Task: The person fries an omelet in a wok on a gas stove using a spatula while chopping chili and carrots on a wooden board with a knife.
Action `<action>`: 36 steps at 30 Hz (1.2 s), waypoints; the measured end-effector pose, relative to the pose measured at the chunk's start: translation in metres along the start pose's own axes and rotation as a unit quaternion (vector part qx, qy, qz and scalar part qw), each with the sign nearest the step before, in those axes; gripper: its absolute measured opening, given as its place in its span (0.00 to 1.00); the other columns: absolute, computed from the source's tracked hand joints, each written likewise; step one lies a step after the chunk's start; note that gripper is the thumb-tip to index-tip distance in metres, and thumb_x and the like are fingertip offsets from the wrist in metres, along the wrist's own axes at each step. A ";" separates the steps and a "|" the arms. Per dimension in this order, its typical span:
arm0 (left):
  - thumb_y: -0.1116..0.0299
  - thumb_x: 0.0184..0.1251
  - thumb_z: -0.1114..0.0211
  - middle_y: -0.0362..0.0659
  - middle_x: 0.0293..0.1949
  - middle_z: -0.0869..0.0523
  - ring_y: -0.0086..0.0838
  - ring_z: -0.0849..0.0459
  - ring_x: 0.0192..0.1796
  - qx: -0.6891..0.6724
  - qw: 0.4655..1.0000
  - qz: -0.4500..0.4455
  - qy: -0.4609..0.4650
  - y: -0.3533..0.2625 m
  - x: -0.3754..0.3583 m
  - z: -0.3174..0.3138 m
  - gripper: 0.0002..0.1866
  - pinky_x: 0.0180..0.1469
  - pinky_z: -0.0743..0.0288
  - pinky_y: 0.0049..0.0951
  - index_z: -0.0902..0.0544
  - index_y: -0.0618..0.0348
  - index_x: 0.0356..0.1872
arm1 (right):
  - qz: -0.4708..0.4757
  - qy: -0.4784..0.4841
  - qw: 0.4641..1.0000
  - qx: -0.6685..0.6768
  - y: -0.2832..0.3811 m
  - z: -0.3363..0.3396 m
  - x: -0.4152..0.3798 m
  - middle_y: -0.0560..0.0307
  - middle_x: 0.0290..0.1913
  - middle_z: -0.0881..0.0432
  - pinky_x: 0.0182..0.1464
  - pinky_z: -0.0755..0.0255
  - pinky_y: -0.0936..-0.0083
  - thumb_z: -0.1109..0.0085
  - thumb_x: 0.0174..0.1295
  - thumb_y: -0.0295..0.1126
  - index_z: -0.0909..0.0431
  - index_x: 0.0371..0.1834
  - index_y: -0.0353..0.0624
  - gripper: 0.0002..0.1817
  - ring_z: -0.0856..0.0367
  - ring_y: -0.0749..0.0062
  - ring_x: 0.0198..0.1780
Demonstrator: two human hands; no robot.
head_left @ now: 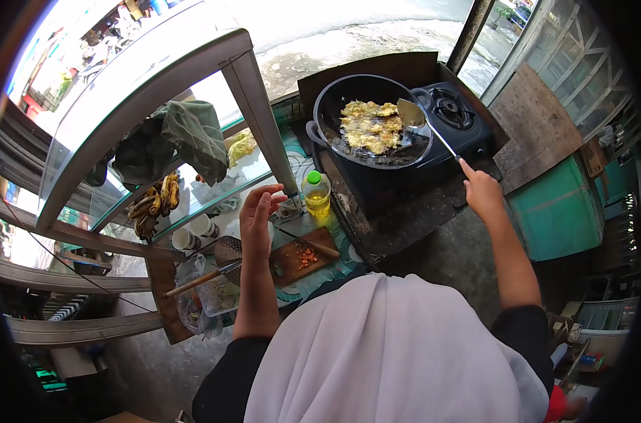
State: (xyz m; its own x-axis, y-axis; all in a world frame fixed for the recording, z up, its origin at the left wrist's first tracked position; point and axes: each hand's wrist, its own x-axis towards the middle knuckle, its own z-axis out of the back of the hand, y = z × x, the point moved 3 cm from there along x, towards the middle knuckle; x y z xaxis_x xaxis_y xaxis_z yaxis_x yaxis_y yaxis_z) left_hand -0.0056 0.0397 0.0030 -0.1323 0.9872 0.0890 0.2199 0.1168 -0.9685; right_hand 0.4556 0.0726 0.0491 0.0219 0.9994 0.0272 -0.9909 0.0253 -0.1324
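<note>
My right hand (481,189) is wrapped round the end of a long-handled metal spatula (410,113). The spatula's blade rests at the right side of a dark wok (322,134), touching or just over the food. Golden battered fritters (370,125) lie in bubbling oil inside the wok. My left hand (257,215) is raised over the side counter, fingers apart and partly bent, with nothing in it. Just right of that hand stands an oil bottle with a green cap (317,196). Below it, a wooden chopping board (290,262) bears chopped orange pieces and a knife.
The wok sits on a black gas stove (451,141) whose right burner (453,109) is uncovered. A glass display case (244,84) rises at the left, with bananas (155,204) inside. Patterned cups (204,226) and a wooden-handled strainer (229,254) are on the counter. A green panel (556,211) stands at right.
</note>
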 end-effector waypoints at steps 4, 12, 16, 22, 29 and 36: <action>0.61 0.75 0.47 0.43 0.52 0.17 0.26 0.16 0.50 0.004 1.000 -0.001 0.004 -0.001 -0.002 -0.001 0.12 0.54 0.30 0.28 0.21 0.55 0.50 | 0.010 0.050 0.998 -0.042 0.014 0.010 0.018 0.49 0.36 0.17 0.44 0.22 0.59 0.46 0.64 0.30 0.34 0.70 0.51 0.28 0.16 0.53 0.41; 0.62 0.75 0.47 0.43 0.53 0.17 0.27 0.16 0.49 -0.002 1.000 -0.001 -0.007 -0.005 -0.008 0.002 0.12 0.53 0.30 0.27 0.21 0.54 0.50 | 0.018 0.166 0.975 -0.147 0.045 0.043 0.066 0.48 0.43 0.14 0.46 0.21 0.62 0.48 0.59 0.30 0.19 0.53 0.44 0.18 0.14 0.55 0.45; 0.62 0.75 0.47 0.44 0.53 0.17 0.27 0.16 0.49 -0.005 1.000 0.000 -0.011 -0.003 -0.010 0.007 0.13 0.53 0.31 0.27 0.21 0.55 0.51 | 0.022 0.147 0.967 -0.206 0.058 0.089 0.079 0.50 0.46 0.14 0.47 0.20 0.64 0.45 0.57 0.31 0.13 0.43 0.46 0.14 0.14 0.59 0.48; 0.62 0.75 0.47 0.44 0.53 0.17 0.27 0.16 0.49 -0.007 1.000 0.006 -0.014 -0.003 -0.010 0.006 0.13 0.53 0.30 0.27 0.21 0.55 0.51 | 0.077 0.133 0.957 -0.244 0.091 0.135 0.090 0.52 0.43 0.13 0.43 0.19 0.65 0.41 0.53 0.30 0.13 0.41 0.45 0.13 0.13 0.61 0.44; 0.62 0.75 0.47 0.44 0.53 0.17 0.27 0.16 0.49 -0.011 1.000 0.001 -0.002 -0.004 -0.006 -0.001 0.12 0.53 0.30 0.26 0.21 0.55 0.51 | 0.118 0.191 0.959 -0.174 0.083 0.085 0.108 0.47 0.43 0.14 0.45 0.20 0.65 0.43 0.52 0.30 0.14 0.41 0.41 0.14 0.14 0.56 0.44; 0.61 0.75 0.47 0.44 0.52 0.17 0.26 0.16 0.49 0.008 1.000 0.011 -0.021 -0.004 -0.004 0.007 0.12 0.53 0.30 0.27 0.20 0.55 0.49 | 0.086 0.175 0.973 -0.123 0.052 0.102 0.092 0.51 0.43 0.13 0.48 0.21 0.65 0.44 0.55 0.31 0.14 0.42 0.47 0.13 0.14 0.58 0.45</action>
State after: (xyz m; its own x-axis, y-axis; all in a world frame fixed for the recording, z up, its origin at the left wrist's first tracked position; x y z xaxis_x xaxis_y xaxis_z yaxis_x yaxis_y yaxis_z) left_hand -0.0129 0.0345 0.0050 -0.1677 0.9841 0.0581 0.2069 0.0927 -0.9740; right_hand 0.3922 0.1637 0.1463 -0.0541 0.9350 -0.3504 -0.9235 -0.1804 -0.3386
